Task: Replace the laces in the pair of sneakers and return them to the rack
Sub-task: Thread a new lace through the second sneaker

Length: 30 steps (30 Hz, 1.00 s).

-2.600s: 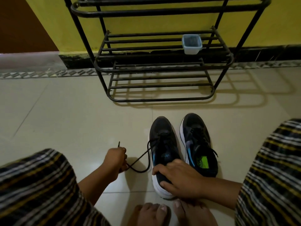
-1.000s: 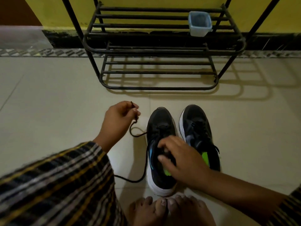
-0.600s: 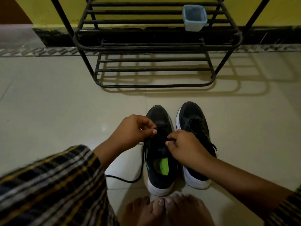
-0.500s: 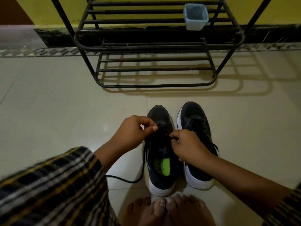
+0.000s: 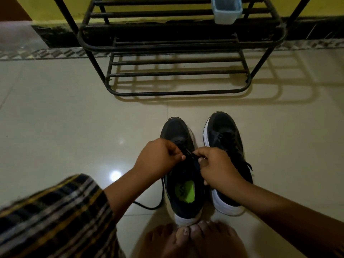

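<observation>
A person sits on a pale tiled floor [image 5: 65, 118] with two dark sneakers side by side in front of bare feet [image 5: 188, 239]. The left sneaker [image 5: 184, 200], at about six o'clock in the scene, shows a bright green insole and a white heel touching the toes. The right sneaker [image 5: 223, 135] stands just beside it toward three o'clock, with its laces in place.

Both hands meet over the middle of the left sneaker. The left hand [image 5: 158, 157] has a tight grip, fingers curled, pinching a black lace [image 5: 189, 153]. The right hand [image 5: 216, 164] pinches the same lace from the other side, fingertips close to the left hand's. A loose length of the lace trails onto the floor at the sneaker's eight o'clock side.

At twelve o'clock, well apart from the sneakers, a black metal rack [image 5: 176, 93] stands against a yellow wall. A small pale blue container [image 5: 226, 13] sits on an upper shelf of the rack.
</observation>
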Motion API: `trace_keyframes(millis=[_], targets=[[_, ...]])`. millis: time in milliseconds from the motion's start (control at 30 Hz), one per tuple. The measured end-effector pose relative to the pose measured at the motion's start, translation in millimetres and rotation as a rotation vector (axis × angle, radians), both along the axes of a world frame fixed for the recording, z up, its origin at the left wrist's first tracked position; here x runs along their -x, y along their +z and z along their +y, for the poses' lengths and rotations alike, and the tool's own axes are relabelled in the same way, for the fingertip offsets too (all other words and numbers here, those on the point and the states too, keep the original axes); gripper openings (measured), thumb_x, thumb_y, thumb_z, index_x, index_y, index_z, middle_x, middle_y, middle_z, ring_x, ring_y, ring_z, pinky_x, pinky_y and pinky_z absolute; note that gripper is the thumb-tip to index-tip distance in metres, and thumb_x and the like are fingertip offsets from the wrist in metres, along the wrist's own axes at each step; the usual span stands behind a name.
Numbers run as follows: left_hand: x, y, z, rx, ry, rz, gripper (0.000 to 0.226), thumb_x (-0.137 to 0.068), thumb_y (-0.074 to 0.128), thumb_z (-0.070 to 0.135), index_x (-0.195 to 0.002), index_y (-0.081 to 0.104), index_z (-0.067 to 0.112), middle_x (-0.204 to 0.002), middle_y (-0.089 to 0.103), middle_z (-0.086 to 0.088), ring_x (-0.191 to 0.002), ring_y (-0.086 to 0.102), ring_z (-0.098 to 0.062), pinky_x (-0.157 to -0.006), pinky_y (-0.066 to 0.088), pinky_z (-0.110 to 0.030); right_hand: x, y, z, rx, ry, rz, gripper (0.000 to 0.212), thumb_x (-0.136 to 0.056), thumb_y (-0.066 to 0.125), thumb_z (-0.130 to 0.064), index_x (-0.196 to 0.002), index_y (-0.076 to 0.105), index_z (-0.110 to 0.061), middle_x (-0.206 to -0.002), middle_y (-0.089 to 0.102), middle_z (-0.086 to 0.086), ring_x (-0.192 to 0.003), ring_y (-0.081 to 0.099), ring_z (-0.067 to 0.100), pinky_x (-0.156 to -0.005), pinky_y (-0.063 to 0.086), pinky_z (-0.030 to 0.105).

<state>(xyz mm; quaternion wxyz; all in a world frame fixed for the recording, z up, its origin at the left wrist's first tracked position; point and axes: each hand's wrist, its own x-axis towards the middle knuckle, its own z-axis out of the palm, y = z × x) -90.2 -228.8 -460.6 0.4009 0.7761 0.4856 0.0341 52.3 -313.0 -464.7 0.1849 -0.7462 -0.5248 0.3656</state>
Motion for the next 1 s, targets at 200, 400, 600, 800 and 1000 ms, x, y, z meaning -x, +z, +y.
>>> trace_keyframes(millis=[200, 400, 600, 800, 1000], targets=[[-1, -8, -5, -0.034, 0.044, 0.049, 0.020, -0.084, 0.066, 0.025, -0.064, 0.064, 0.025, -0.068, 0.064, 0.005, -0.070, 0.063, -0.013, -0.068, 0.052, -0.027, 4, -2, -1, -0.147, 0.042, -0.033, 0.023, -0.091, 0.048, 0.000, -0.103, 0.067, -0.006, -0.102, 0.064, 0.011, -0.098, 0.058, 0.023, -0.086, 0.047, 0.031], [-2, -13, -6, -0.118, -0.035, 0.067, 0.019, -0.087, 0.062, 0.028, -0.076, 0.070, 0.014, -0.077, 0.068, -0.003, -0.073, 0.063, -0.018, -0.068, 0.053, -0.033, 4, -2, -2, -0.145, 0.112, -0.087, 0.027, -0.093, 0.045, -0.005, -0.113, 0.064, -0.006, -0.108, 0.060, 0.009, -0.100, 0.056, 0.023, -0.082, 0.044, 0.027], [4, -15, -10, -0.388, -0.193, 0.051, 0.022, -0.089, 0.055, 0.029, -0.093, 0.073, 0.017, -0.090, 0.063, -0.003, -0.084, 0.058, -0.021, -0.064, 0.046, -0.029, 5, 2, -7, -0.196, 0.212, -0.204, 0.036, -0.090, 0.038, -0.019, -0.112, 0.062, -0.005, -0.106, 0.060, 0.012, -0.092, 0.059, 0.029, -0.075, 0.048, 0.034], [7, -22, -14, -0.316, -0.071, -0.028, 0.017, -0.091, 0.058, 0.021, -0.098, 0.072, 0.016, -0.097, 0.062, -0.003, -0.090, 0.058, -0.021, -0.074, 0.049, -0.034, 9, 1, -8, -0.224, 0.270, -0.267, 0.024, -0.094, 0.045, -0.010, -0.114, 0.058, -0.009, -0.110, 0.056, 0.010, -0.092, 0.058, 0.029, -0.072, 0.048, 0.036], [3, -25, -12, -0.160, 0.077, -0.093, 0.009, -0.087, 0.064, 0.016, -0.088, 0.072, 0.016, -0.088, 0.062, 0.006, -0.081, 0.056, -0.007, -0.069, 0.039, -0.008, 11, -2, -7, -0.227, 0.298, -0.289, 0.023, -0.096, 0.044, -0.013, -0.116, 0.056, -0.011, -0.112, 0.054, 0.009, -0.092, 0.057, 0.028, -0.071, 0.046, 0.036]])
